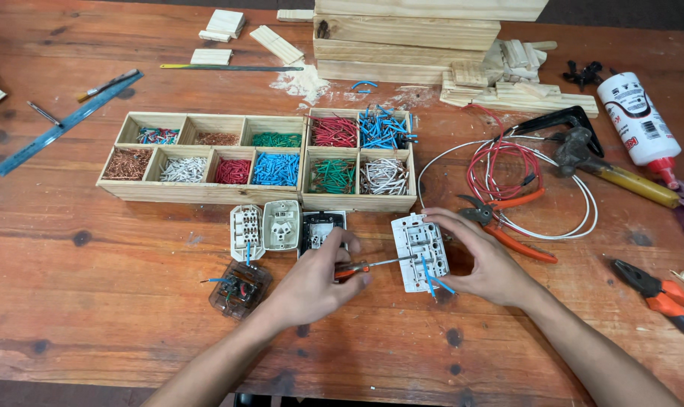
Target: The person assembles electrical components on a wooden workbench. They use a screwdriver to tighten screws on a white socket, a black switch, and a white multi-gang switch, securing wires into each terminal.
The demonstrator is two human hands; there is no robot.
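My right hand (pixel 483 260) holds a white switch plate (pixel 419 252) face down on the wooden table, with blue wires (pixel 432 277) sticking out of its back. My left hand (pixel 317 280) grips a small screwdriver (pixel 372 264) with an orange handle, its metal shaft pointing right into the back of the plate. Just behind my left hand lie a black switch module (pixel 321 226), two white socket parts (pixel 265 228) and a clear plastic part (pixel 238 288) with wires.
Two wooden compartment trays (pixel 206 192) (pixel 357 202) hold sorted wire pieces in several colours. To the right lie red and white wire coils (pixel 508 169), orange cutters (pixel 517 226), pliers (pixel 662 294), a glue bottle (pixel 639 124) and a hammer (pixel 621 177). Wood blocks (pixel 406 38), a ruler (pixel 63 124) sit farther back.
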